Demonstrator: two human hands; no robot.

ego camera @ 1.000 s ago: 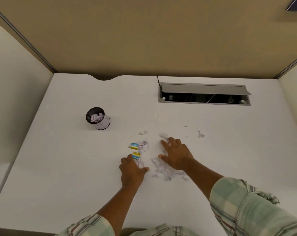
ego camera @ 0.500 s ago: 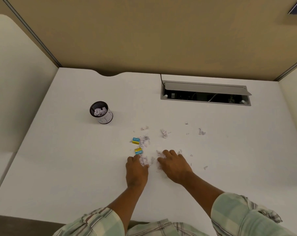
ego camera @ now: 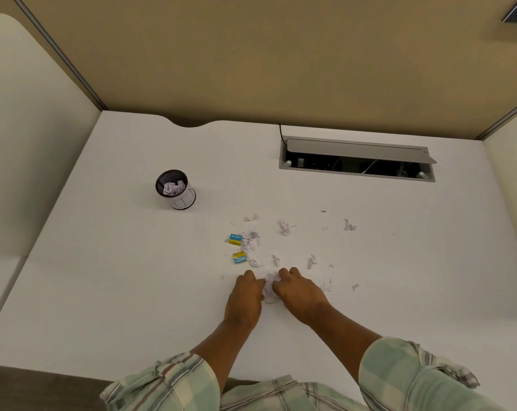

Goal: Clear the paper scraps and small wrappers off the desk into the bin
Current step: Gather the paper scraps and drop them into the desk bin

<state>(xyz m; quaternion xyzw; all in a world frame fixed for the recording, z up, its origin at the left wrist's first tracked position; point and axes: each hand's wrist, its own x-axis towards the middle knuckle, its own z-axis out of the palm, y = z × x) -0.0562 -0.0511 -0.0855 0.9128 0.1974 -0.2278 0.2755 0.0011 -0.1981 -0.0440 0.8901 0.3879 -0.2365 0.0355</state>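
Observation:
A heap of white paper scraps (ego camera: 269, 291) is pressed between my left hand (ego camera: 245, 299) and my right hand (ego camera: 299, 295), both palm-down on the white desk (ego camera: 109, 277). Beyond the hands lie several loose scraps (ego camera: 284, 226) and two small blue-and-yellow wrappers (ego camera: 235, 239), (ego camera: 239, 257). A small black mesh bin (ego camera: 175, 189) with a white label stands far left, crumpled paper inside it.
An open grey cable tray (ego camera: 357, 158) is set into the desk at the back right, wires inside. Tan partition walls close the back and both sides. More stray scraps (ego camera: 349, 226) lie to the right.
Both hands have slid toward me and closed in on each other, raking scraps into one heap between them. The wrappers have stayed put.

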